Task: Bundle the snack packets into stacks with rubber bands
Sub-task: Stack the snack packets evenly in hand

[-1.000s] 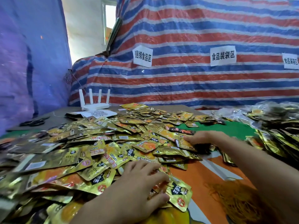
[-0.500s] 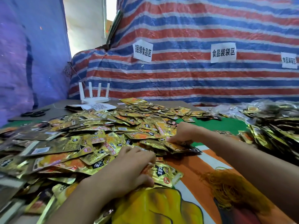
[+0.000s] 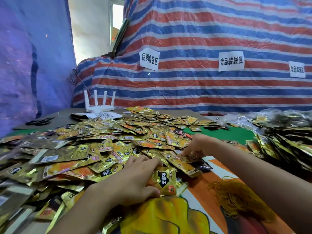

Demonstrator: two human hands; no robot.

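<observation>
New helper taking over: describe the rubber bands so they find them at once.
Start at the big heap of gold snack packets. At its near right edge, on the orange mat, lie the rubber bands. They are the only tangle of thin mustard loops, not flat foil.

Table (image 3: 228,134) under a printed cloth: orange, yellow, green. A loose heap of gold snack packets (image 3: 101,149) covers left and centre. Tangle of yellowish rubber bands (image 3: 236,198) front right. Second packet pile (image 3: 287,137) far right. Far end: white router (image 3: 99,107), QR-code sheet (image 3: 105,115), black scissors (image 3: 39,122).
</observation>
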